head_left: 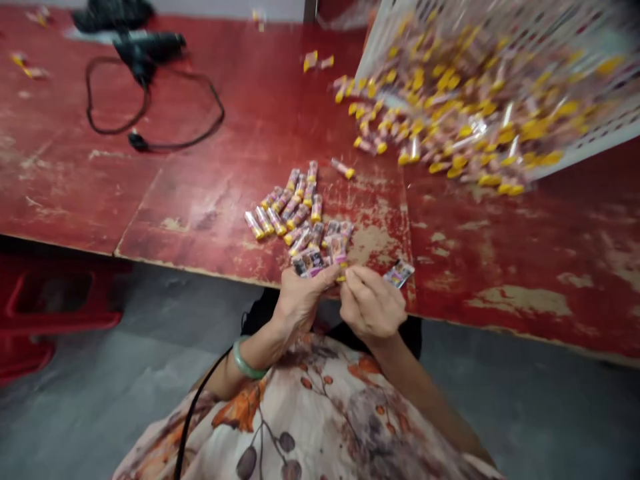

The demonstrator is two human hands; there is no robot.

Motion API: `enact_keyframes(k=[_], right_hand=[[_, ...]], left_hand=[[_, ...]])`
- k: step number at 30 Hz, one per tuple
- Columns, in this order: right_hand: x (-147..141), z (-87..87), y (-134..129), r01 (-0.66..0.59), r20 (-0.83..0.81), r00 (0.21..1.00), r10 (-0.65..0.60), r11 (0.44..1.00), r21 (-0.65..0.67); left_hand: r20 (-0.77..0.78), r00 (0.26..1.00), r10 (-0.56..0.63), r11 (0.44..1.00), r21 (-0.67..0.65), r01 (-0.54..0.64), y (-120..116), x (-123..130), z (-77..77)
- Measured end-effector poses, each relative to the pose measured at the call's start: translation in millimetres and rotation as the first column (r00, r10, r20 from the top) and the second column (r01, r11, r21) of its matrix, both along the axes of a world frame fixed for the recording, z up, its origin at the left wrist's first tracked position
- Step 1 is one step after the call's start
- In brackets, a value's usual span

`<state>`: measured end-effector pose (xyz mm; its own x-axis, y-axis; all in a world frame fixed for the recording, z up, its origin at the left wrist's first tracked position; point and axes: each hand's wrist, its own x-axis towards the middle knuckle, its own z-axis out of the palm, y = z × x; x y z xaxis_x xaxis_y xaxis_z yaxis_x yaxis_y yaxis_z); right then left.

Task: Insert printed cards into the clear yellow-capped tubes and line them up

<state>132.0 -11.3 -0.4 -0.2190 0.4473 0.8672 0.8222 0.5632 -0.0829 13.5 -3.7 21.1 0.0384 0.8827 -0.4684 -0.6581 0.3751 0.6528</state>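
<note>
At the front edge of the table, my left hand (300,300) is closed on a small yellow-ended tube (337,250) with a pinkish printed wrap, held upright between thumb and fingers. Dark printed labels (307,262) show just above that thumb; whether the hand holds them or they lie on the table, I cannot tell. My right hand (373,301) pinches at the tube's yellow end, its fingers curled in. A loose printed label (399,272) lies to its right. Just beyond my hands, several similar yellow-ended tubes (290,203) lie grouped, with a single tube (343,167) apart from them.
A white perforated basket (590,143) at the back right lies tipped toward me, many blurred yellow-ended tubes (450,120) spilling from it. A black cable (220,110) and a dark device (145,50) rest at the back left. Red stools (60,320) stand below on the left.
</note>
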Motion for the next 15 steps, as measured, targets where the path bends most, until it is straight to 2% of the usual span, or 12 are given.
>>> enact_keyframes(k=[12,15], right_hand=[[-12,-9.5,10,0.029,0.030,0.999,-0.026,0.994,-0.107],[-11,-11.1,13,-0.005,-0.013,1.000,0.003,0.991,-0.132]], left_hand=[[-0.027,0.998,0.060,0.992,-0.113,-0.063,6,-2,-9.8],[-0.015,0.998,0.065,0.990,-0.124,-0.067,10,-4,-10.5]])
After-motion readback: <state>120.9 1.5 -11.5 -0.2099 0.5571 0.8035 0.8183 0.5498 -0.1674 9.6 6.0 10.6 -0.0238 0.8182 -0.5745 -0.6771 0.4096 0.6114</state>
